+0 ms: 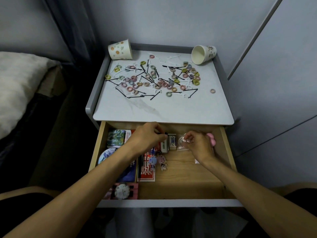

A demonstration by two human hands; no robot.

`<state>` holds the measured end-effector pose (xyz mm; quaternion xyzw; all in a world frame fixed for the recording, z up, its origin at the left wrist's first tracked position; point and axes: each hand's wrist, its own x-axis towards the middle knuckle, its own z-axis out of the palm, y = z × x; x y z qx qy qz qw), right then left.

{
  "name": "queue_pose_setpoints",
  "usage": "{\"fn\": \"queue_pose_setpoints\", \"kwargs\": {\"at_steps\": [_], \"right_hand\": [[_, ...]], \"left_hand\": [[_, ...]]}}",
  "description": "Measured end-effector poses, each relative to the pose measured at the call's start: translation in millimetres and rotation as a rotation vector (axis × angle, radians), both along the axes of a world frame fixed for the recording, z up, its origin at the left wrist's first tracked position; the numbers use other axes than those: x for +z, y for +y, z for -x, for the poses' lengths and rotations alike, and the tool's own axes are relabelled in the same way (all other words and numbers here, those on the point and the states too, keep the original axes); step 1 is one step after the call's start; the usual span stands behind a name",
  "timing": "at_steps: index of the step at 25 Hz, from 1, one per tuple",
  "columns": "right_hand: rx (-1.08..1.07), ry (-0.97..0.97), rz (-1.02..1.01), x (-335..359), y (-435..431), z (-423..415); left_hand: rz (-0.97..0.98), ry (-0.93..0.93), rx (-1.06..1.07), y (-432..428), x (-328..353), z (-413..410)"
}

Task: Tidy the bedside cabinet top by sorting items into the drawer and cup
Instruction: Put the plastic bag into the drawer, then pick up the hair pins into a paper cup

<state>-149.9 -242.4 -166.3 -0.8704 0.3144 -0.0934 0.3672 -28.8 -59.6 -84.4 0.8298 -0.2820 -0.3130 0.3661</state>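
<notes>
Wooden walls frame the open drawer [227,148], and both your hands are down inside it near its far edge. Your left hand [147,137] reaches in palm down with the fingers curled, and its tips pinch a small black object [162,133] that is too small to identify. Your right hand [201,146] sits closer to the drawer's right wall, its bent fingers pinching a clear plastic bag [181,141] that lies on the drawer floor.

Between your hands lies one white eraser [172,143], and one pink object [212,139] shows just beyond your right hand. Along the drawer's left side you have one patterned tin [116,136], one round badge [109,156], one red booklet [147,172] and two small figure charms [157,160].

Two paper cups are on the cabinet top [163,110]. The spotted cup [120,49] stands at the far left corner, and the tipped cup [203,54] lies on its side at the far right corner. Pastel hair ties [133,78], black hairpins [135,96] and white floss picks [171,57] are tangled across the far half, too many to count. One lone tie [212,91] lies near the right edge.

That top is white and marbled, with a raised grey rim. Grey walls [188,18] stand behind, with a bed [17,86] to your left.
</notes>
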Motion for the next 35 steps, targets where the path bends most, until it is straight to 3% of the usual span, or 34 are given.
{"fn": "queue_pose_setpoints", "kwargs": {"at_steps": [2, 5, 11, 17, 21, 24, 29, 35], "right_hand": [[0.081, 0.094, 0.06, 9, 0, 4], [0.247, 0.304, 0.35, 35, -2, 13], [0.351, 0.151, 0.359, 112, -27, 8], [0.189, -0.003, 0.449, 161, -111, -55], [0.08, -0.058, 0.489, 163, -169, -108], [0.147, -0.065, 0.462, 160, -204, -142], [0.352, 0.17, 0.582, 155, -256, -181], [0.413, -0.046, 0.466, 120, -275, -202]], "left_hand": [[0.013, 0.015, -0.024, -1, 4, 1], [0.053, 0.007, -0.072, -2, 18, -1], [0.199, 0.077, -0.007, -18, 67, -10], [0.26, 0.053, 0.023, -76, 110, -45], [0.287, 0.061, 0.075, -118, 111, -78], [0.297, 0.031, 0.127, -153, 102, -103], [0.322, 0.051, 0.165, -233, 84, -136], [0.294, -0.004, 0.218, -311, 60, -153]]}}
